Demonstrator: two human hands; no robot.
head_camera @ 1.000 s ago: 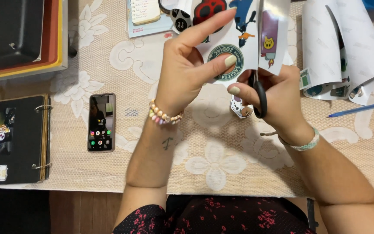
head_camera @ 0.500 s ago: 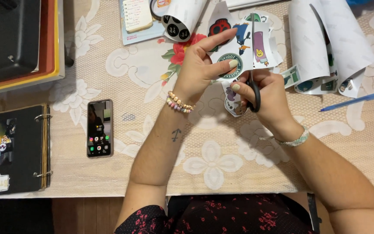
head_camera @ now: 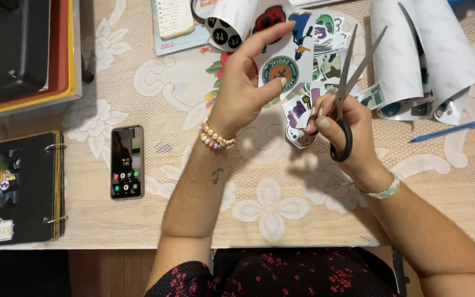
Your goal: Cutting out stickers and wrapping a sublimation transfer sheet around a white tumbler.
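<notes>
From above, the left hand (head_camera: 243,91) pinches a white printed sticker sheet with a round green badge design (head_camera: 281,69) between thumb and fingers, holding it up over the cream lace tablecloth (head_camera: 270,209). The right hand (head_camera: 347,137) grips black-handled steel scissors (head_camera: 344,104), blades parted and pointing up just beside the sheet's right edge. A black smartphone (head_camera: 126,162) lies well apart to the left, near a black ring-bound album (head_camera: 17,190).

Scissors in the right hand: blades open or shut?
Open. The scissors held by the right hand show two blades spread in a V, tips apart beside the sticker sheet.
</notes>
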